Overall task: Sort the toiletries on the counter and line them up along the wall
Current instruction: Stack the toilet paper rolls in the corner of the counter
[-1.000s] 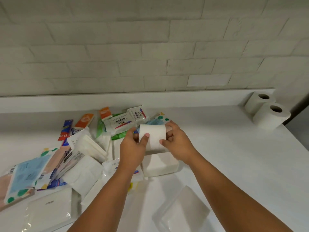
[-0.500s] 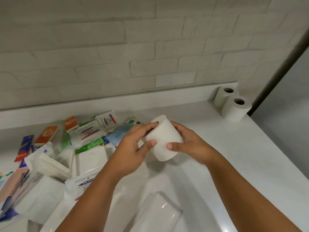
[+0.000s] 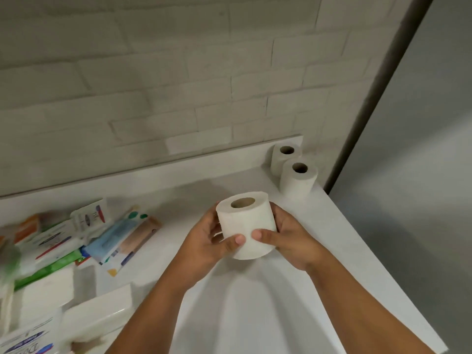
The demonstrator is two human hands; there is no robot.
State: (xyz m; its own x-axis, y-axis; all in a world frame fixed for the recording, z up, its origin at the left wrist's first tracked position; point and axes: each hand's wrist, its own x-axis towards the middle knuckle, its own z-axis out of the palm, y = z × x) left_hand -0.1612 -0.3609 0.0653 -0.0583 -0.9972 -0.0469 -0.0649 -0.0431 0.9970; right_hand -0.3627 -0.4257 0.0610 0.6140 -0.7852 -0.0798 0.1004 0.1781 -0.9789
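Note:
A white toilet roll point(image 3: 246, 223) is held upright above the white counter point(image 3: 255, 302), its cardboard core facing up. My left hand point(image 3: 207, 241) grips its left side with the thumb on the front. My right hand point(image 3: 288, 238) grips its right side, thumb also on the front. Two more toilet rolls stand upright at the counter's far right corner, one against the wall point(image 3: 283, 159) and one point(image 3: 297, 181) just in front of it. A loose heap of toiletry packets point(image 3: 102, 241) lies on the left of the counter.
A raised white ledge point(image 3: 153, 172) runs along the foot of the brick wall. The counter's right edge point(image 3: 370, 251) drops off beside a grey wall. White tissue packs point(image 3: 84, 318) lie at the lower left.
Both hands have carried the roll to the right, away from the heap, and turned it upright so its core faces up. The view has swung right toward the two standing rolls.

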